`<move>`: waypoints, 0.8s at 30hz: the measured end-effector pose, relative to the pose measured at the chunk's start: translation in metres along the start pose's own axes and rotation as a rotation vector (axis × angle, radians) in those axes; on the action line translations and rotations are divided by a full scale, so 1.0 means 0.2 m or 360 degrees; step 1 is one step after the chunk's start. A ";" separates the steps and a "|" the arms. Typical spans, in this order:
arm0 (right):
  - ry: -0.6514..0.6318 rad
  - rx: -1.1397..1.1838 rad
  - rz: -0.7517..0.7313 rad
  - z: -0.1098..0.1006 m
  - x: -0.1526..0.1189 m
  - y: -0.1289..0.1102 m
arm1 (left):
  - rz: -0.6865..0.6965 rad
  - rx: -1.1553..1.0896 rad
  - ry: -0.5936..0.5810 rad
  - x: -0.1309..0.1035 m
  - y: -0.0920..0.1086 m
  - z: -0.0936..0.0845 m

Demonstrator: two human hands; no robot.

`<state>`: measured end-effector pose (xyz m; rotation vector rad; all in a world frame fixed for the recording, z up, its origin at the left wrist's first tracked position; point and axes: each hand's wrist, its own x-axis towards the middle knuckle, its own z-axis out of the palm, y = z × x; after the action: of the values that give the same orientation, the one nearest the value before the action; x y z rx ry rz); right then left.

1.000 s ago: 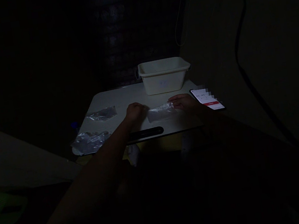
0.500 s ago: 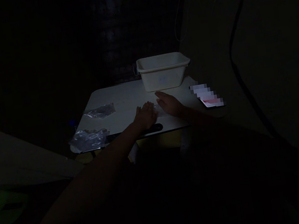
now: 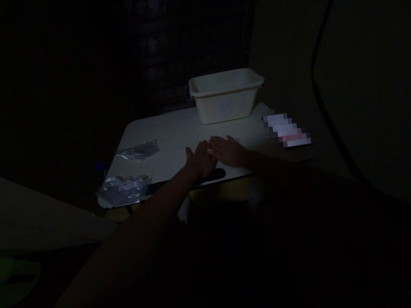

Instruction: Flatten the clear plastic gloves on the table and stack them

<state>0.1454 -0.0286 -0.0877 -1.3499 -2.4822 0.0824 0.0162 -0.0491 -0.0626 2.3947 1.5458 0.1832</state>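
On the white table (image 3: 171, 133), near its front edge, my left hand (image 3: 202, 162) lies with its palm down and its fingers stretched out. My right hand (image 3: 230, 151) is flat too, and its fingertips meet the left fingers. Whatever lies under the two hands is hidden; in the earlier picture a bit of clear plastic shows between them. Two pieces of clear plastic film stay to the left: a crumpled bag (image 3: 124, 189) at the front left corner and a flatter bag (image 3: 139, 151) behind it.
A cream plastic tub (image 3: 227, 104) stands at the table's back right. At the right edge lies a blurred-out flat object (image 3: 289, 131). A green basket (image 3: 4, 282) sits low on the left. A dark cable (image 3: 313, 76) hangs along the right wall. The room is very dim.
My right hand has moved left and slightly toward me, up against the left hand. The clear plastic between them is now covered. The left hand has hardly moved.
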 end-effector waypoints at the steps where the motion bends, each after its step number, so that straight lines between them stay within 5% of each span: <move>1: 0.0007 -0.0007 -0.0010 0.00 0.00 0.00 | -0.0005 0.0001 0.0003 0.00 0.00 0.00; 10: 0.0008 -0.0170 -0.0030 0.00 -0.01 0.01 | -0.0026 0.0037 0.0009 0.01 0.00 -0.01; 18: -0.0008 -0.0426 0.0056 -0.03 -0.04 0.05 | -0.0052 0.0599 -0.0184 0.01 0.02 -0.02; 24: 0.0007 -0.0481 0.0082 -0.05 -0.06 0.09 | -0.0075 0.0668 -0.0197 0.01 0.02 -0.02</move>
<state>0.1692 -0.0299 -0.0858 -1.5271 -2.5316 -0.2955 0.0191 -0.0477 -0.0588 2.6099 1.7168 -0.3267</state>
